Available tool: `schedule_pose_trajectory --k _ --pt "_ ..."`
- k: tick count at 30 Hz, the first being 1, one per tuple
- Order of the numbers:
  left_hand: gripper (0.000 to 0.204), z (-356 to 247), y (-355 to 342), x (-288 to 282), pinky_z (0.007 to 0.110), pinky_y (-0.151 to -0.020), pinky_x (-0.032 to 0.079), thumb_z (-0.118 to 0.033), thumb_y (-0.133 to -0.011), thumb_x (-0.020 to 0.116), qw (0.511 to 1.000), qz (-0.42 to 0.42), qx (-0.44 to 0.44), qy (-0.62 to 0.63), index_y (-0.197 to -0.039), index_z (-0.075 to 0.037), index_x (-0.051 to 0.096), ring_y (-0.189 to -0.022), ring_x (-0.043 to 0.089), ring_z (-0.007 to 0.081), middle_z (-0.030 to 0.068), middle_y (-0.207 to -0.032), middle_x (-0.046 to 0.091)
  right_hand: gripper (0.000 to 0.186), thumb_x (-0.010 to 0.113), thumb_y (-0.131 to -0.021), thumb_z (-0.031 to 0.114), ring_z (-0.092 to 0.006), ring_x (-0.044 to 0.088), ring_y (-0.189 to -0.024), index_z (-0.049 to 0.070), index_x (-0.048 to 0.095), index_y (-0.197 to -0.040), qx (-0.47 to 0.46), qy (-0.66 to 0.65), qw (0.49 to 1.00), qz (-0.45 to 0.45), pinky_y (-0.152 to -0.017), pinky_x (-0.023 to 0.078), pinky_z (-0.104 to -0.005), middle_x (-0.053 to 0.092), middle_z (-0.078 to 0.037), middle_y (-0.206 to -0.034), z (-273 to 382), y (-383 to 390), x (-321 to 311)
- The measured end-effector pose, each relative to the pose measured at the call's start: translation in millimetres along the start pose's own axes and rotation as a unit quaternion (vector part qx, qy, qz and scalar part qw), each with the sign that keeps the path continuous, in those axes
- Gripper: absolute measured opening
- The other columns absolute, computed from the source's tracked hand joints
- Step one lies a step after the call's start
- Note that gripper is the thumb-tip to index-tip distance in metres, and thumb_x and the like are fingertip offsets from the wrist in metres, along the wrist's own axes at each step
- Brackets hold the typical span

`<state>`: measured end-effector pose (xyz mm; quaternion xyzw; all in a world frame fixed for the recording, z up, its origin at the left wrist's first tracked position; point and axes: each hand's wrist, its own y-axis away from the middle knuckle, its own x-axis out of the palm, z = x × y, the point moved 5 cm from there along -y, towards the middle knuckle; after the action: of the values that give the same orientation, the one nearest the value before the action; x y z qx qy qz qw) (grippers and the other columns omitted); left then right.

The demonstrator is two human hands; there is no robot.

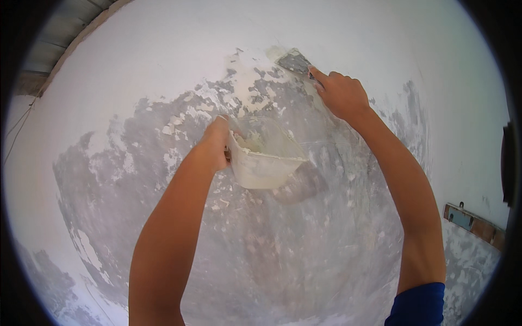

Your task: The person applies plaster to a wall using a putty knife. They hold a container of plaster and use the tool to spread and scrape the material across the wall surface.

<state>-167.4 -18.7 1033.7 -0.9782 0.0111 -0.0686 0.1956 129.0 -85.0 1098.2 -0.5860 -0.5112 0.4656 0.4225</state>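
Note:
In front of me is a wall (163, 233) with a large bare grey patch inside white coating. My left hand (218, 142) grips the side of a clear plastic tub (269, 171), held away from the wall and smeared with filler. Pale, lumpy filler (253, 142) lies inside the tub. Higher up and to the right, my right hand (343, 93) is closed round the handle of a putty knife (294, 61). Its wide blade lies against the wall at the patch's top edge, beside a damp-looking smear of filler (275, 52).
Fixed at the right is a brown strip with a grey-blue plate (461, 218). A dark object (508, 163) stands out at the far right edge. Thin wires (23, 122) hang at the left, below a corrugated ceiling (60, 32).

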Motion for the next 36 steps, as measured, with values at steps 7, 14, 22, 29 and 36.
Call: schedule_pose_trajectory --k 7,14,22,29,36 --pt "0.050 10 -1 -2 0.048 -0.096 0.051 -0.046 -0.108 0.034 1.000 0.018 0.000 0.018 -0.119 -0.005 0.060 -0.108 0.059 0.0295 0.0139 -0.117 0.059 0.048 0.055 -0.106 0.029 -0.0287 0.069 -0.067 0.025 0.047 -0.153 0.031 0.015 0.998 0.049 -0.058 0.056 -0.0412 0.069 -0.012 -0.087 -24 75 16" --pt "0.049 4 10 -9 0.049 -0.103 0.051 -0.043 -0.109 0.033 1.000 0.012 0.005 0.021 -0.108 -0.003 0.061 -0.104 0.062 0.0276 0.0119 -0.105 0.061 0.058 0.059 -0.104 0.027 -0.0275 0.064 -0.057 0.020 0.041 -0.158 0.024 0.029 0.999 0.033 -0.049 0.053 -0.0400 0.066 -0.014 -0.089 -30 158 42" --pt "0.045 3 23 6 0.042 -0.087 0.051 -0.046 -0.107 0.037 0.999 -0.021 0.015 0.028 -0.111 -0.010 0.062 -0.093 0.060 0.0212 0.0059 -0.102 0.062 0.059 0.060 -0.102 0.022 -0.0310 0.064 -0.059 0.007 0.042 -0.157 0.031 -0.046 0.998 0.020 -0.050 0.052 -0.0397 0.064 -0.017 -0.090 -25 204 22" --pt "0.048 4 28 5 0.040 -0.087 0.051 -0.048 -0.107 0.039 0.999 -0.041 -0.002 0.004 -0.116 -0.007 0.062 -0.098 0.062 0.0216 0.0055 -0.104 0.062 0.055 0.051 -0.106 0.018 -0.0352 0.069 -0.067 0.005 0.038 -0.157 0.055 -0.071 0.992 -0.089 -0.055 0.056 -0.0407 0.066 -0.022 -0.098 -6 87 14" --pt "0.054 10 7 1 0.047 -0.100 0.051 -0.048 -0.108 0.038 1.000 0.021 -0.004 0.014 -0.129 -0.001 0.054 -0.104 0.062 0.0259 0.0103 -0.112 0.060 0.059 0.054 -0.103 0.016 -0.0316 0.069 -0.063 -0.009 0.036 -0.155 0.106 -0.017 0.994 0.028 -0.054 0.058 -0.0416 0.065 -0.023 -0.090 37 93 56"
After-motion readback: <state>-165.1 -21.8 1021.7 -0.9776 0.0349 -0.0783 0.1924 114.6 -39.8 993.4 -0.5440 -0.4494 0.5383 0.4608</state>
